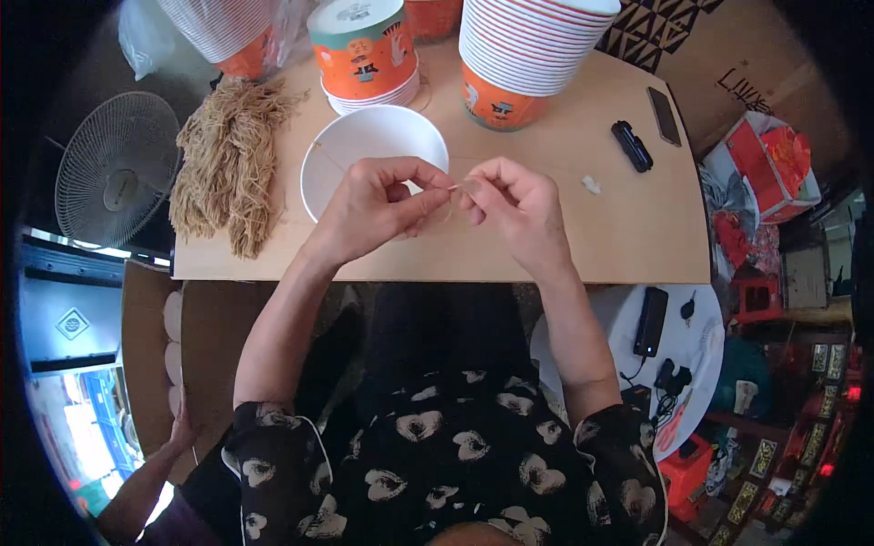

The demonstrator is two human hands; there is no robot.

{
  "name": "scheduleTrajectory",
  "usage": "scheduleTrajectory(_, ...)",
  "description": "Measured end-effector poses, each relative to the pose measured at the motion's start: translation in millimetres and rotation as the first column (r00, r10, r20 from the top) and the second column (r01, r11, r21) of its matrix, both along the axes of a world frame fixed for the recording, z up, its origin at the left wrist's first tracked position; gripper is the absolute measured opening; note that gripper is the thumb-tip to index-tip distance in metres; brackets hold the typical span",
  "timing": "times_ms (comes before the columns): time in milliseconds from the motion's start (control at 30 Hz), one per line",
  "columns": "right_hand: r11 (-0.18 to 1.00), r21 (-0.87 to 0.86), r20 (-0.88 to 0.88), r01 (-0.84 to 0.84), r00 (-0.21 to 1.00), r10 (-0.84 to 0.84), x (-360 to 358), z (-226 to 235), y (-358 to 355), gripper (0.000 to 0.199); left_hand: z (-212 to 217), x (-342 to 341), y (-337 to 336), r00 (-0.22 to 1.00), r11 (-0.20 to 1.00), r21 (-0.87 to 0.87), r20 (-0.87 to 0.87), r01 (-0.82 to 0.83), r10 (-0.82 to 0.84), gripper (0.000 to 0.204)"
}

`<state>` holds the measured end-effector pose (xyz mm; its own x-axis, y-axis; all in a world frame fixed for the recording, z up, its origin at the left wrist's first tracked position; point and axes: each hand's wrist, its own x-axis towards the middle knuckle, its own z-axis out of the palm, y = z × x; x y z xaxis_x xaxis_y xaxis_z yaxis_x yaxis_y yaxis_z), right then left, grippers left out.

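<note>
In front of my chest both hands meet over the near rim of a white paper bowl [387, 132]. My left hand [382, 207] is closed in a pinch on a thin tan string [330, 156], which trails across the inside of the bowl. My right hand [517, 211] pinches the same string close by, fingertips almost touching the left ones. A fine loop of it hangs below the fingers. The exact shape of the string between the fingertips is too small to make out. To the left lies a thick bundle of tan strings [232, 164] over the table's edge.
Stacked orange and white paper buckets [364, 59] stand behind the bowl, with a taller stack [533, 50] to their right. A black object [631, 146], a phone [665, 116] and a white scrap [591, 185] lie at the right. A fan [118, 187] and another person's hand [182, 429] are at left.
</note>
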<state>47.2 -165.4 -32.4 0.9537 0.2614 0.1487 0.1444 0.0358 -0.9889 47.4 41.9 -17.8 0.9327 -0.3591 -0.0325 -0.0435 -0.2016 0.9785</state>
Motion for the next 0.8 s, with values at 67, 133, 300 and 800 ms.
scheduleTrajectory(67,0.997,0.038,-0.024,-0.072,0.997,0.073,0,0,-4,0.009,1,-1,1,1.0,0.999,-0.05,-0.013,0.001,-0.002,0.019)
scheduleTrajectory(133,0.997,0.044,-0.028,-0.071,0.997,0.072,0,-4,-7,0.008,14,-4,0,1.0,0.999,0.045,0.022,-0.007,0.006,0.024)
scheduleTrajectory(300,0.998,0.054,0.055,-0.027,0.998,0.025,5,-8,-3,0.004,38,-31,12,0.95,0.896,0.431,0.31,-0.106,-0.037,0.056)
scheduleTrajectory(800,0.964,0.234,-0.084,-0.127,0.985,0.15,16,-8,0,0.002,12,-39,24,0.914,0.946,0.312,0.403,-0.091,-0.046,0.011)
